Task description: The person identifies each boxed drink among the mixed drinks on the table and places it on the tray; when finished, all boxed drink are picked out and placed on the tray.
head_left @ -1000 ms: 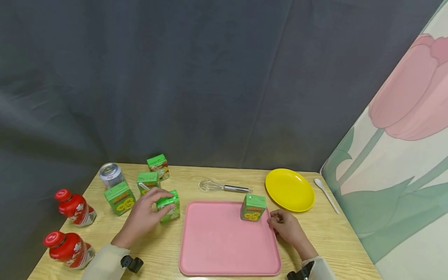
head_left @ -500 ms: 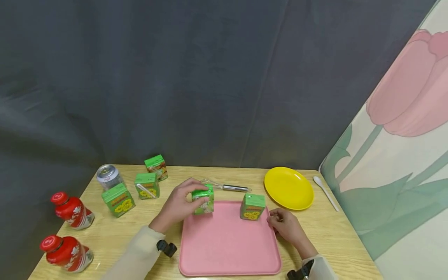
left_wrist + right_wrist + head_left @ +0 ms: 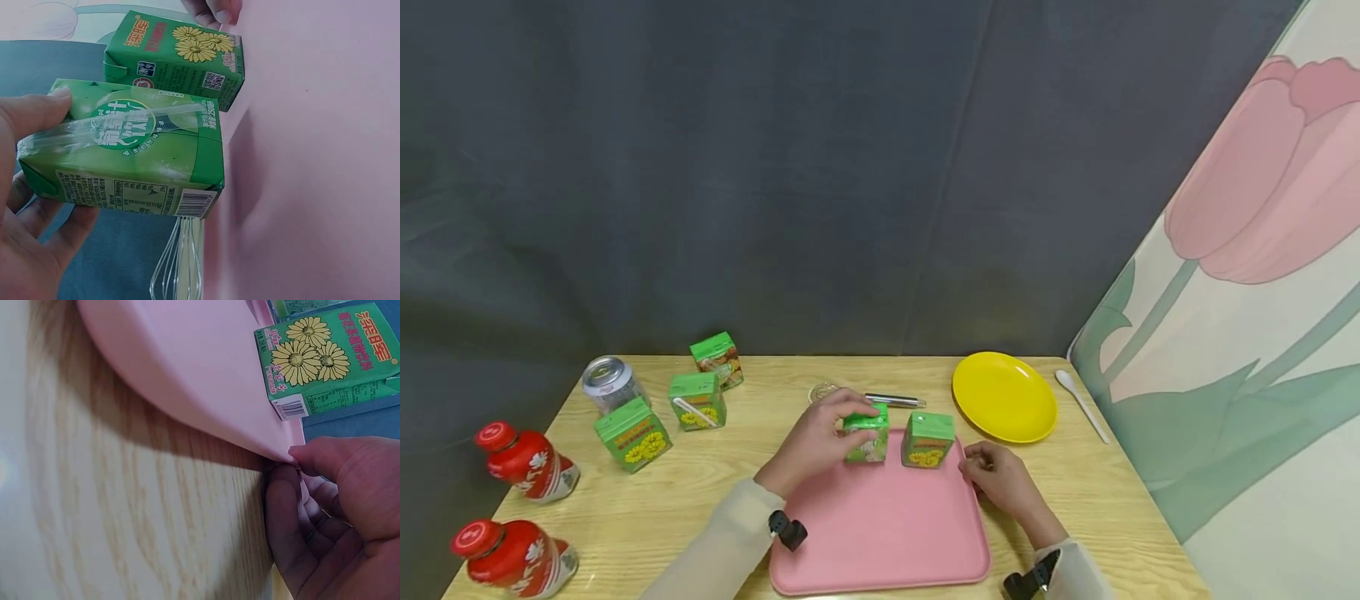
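Note:
Between thumb and fingers, my left hand (image 3: 820, 437) holds a green juice box (image 3: 137, 147) with a straw along its side. The box is over the far edge of the pink tray (image 3: 880, 525); whether it touches the tray I cannot tell. Just right of it, a green drink carton with yellow flowers (image 3: 928, 442) stands upright in the tray's far right corner. My right hand (image 3: 1003, 479) pinches the tray's right rim, thumb on top and fingers curled beneath, as the right wrist view shows.
At the left stand two red bottles (image 3: 531, 467), a silver can (image 3: 610, 382) and several green drink cartons (image 3: 634, 437). Behind the tray lies a whisk (image 3: 895, 401), partly hidden by my left hand. A yellow plate (image 3: 1003, 398) and a white spoon (image 3: 1081, 404) lie at the right. A dark curtain hangs behind.
My left hand has carried the juice box rightward from the table to the tray, beside the flowered carton. My right hand keeps its grip on the rim. The head view has shifted slightly.

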Available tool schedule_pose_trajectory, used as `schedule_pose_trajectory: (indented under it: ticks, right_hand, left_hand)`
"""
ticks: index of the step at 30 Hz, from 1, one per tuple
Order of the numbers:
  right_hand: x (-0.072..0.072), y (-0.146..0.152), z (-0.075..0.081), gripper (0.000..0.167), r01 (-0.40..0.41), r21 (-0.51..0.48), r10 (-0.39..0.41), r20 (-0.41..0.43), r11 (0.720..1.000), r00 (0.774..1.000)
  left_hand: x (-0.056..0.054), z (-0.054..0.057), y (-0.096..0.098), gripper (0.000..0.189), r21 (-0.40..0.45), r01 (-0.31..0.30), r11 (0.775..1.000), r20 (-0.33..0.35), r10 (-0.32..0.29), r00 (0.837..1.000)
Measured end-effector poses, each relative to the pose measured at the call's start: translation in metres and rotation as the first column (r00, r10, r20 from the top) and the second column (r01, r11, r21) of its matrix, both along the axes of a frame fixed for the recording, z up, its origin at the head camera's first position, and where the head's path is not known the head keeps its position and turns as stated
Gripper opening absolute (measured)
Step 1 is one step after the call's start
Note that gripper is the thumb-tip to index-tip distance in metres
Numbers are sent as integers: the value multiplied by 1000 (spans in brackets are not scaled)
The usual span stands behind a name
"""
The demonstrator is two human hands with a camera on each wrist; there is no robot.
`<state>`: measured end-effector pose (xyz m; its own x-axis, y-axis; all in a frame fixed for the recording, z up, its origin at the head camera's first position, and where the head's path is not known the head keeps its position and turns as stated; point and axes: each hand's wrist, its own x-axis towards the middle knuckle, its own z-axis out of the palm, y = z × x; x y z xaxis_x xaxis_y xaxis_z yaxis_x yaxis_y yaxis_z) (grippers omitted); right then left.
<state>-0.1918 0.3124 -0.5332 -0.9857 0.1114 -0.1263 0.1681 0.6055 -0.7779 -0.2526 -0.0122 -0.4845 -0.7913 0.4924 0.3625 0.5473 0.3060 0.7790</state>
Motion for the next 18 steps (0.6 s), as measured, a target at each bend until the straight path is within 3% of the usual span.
schedule_pose_trajectory:
  ticks: [13,18]
  right_hand:
    - [-1,-1,1,22,9,-14,-9,28,1000,1000]
    - [-2,-1,1,23,13,-30,-12,43,999,999]
  left_hand:
    - [1,-5,8,25,13,67,998,17,-67,998]
    - [2,-8,11,23,-10,76,997,-35,-76,996]
